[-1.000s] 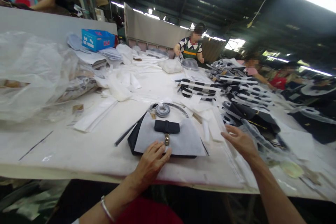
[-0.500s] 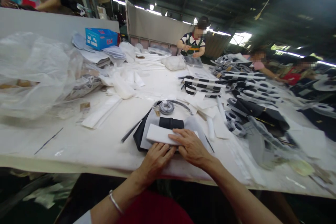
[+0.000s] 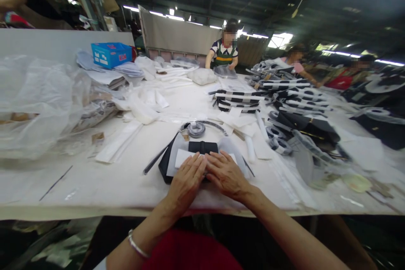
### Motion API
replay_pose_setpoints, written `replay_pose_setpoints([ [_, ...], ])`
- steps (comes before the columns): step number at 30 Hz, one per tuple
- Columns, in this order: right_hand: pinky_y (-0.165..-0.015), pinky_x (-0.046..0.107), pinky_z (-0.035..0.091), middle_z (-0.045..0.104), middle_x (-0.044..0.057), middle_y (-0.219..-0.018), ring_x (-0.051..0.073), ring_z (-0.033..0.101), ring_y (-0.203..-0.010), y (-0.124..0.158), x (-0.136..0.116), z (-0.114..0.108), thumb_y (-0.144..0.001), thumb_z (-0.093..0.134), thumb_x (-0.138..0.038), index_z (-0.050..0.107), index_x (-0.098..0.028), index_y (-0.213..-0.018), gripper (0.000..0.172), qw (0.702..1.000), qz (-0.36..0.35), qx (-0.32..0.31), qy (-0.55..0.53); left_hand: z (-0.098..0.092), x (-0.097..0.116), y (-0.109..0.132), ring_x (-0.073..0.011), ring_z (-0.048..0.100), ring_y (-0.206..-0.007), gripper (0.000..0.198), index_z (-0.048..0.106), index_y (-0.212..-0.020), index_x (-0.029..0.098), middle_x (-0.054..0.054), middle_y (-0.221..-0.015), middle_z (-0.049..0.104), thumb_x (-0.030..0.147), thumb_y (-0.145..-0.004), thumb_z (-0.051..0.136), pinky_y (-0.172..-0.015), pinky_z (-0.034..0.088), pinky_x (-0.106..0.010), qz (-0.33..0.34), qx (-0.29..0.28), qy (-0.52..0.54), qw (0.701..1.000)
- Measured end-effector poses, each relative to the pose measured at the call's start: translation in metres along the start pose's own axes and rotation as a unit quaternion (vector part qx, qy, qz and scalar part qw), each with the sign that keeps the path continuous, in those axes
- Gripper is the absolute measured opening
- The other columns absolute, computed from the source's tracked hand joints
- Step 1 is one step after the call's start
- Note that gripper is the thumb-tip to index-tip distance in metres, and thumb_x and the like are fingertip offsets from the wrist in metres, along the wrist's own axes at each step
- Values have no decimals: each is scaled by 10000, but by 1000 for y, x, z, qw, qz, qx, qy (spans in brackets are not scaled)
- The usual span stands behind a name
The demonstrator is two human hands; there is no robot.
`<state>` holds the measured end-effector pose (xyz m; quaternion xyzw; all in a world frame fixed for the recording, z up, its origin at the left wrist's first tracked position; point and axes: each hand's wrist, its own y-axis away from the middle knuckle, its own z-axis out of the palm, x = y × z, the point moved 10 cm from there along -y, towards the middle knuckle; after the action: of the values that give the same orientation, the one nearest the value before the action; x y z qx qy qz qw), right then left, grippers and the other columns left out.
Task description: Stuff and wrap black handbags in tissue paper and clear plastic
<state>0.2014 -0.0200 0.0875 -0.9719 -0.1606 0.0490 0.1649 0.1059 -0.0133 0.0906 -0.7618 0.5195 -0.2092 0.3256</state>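
Note:
A black handbag lies on the white table before me, with thin grey-white sheets over its sides. Across its front is a folded white strip, partly under my fingers. Above the strip a dark band shows on the bag. My left hand rests flat on the strip and the bag's near edge, fingers stretched out. Beside it my right hand presses the same way, the fingertips of both nearly meeting. A coiled, wrapped strap lies just behind the bag.
Clear plastic bags heap up at the left, near a blue box. Wrapped black-and-white pieces are piled at the right, with a black bag before them. A co-worker stands across the table.
My left hand has moved up from the bag's near edge onto the white strip, its fingers now straighter. My right hand's fingers have straightened too. The whole view has shifted slightly.

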Motion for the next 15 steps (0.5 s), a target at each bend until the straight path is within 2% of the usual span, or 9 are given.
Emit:
replay_pose_setpoints([
  [4,-1054,457,441,638,111,-1312,271,546,-1255,5,-5,-9,-951,568,-245,618,-179,-1261,320,998,-25,56,0,15,-6,7,-205,651,-1120,372,541,-1287,89,-140,-1202,688,64,-963,359,-988,528,-375,5,-6,8,1000],
  [7,-1083,441,418,678,95,-1250,234,577,-1223,16,-3,-15,-958,545,-191,641,-176,-1214,274,996,-33,88,-4,15,-7,12,-202,636,-1151,363,577,-1247,104,-128,-1207,689,50,-953,369,-1020,514,-387,18,-9,21,1000],
  [11,-1114,473,386,605,136,-1355,261,507,-1312,35,4,-5,-918,614,-238,569,-144,-1318,413,998,-26,60,-24,13,4,14,-238,582,-1237,353,579,-1262,100,-138,-1286,648,100,-955,403,-1063,479,-426,62,-46,-15,997],
  [15,-1147,478,343,540,149,-1424,253,446,-1364,42,11,8,-866,665,-231,511,-128,-1374,540,998,-25,14,-58,28,22,14,-287,576,-1241,391,571,-1282,73,-167,-1332,613,87,-931,400,-1053,468,-459,106,-133,-118,978],
])
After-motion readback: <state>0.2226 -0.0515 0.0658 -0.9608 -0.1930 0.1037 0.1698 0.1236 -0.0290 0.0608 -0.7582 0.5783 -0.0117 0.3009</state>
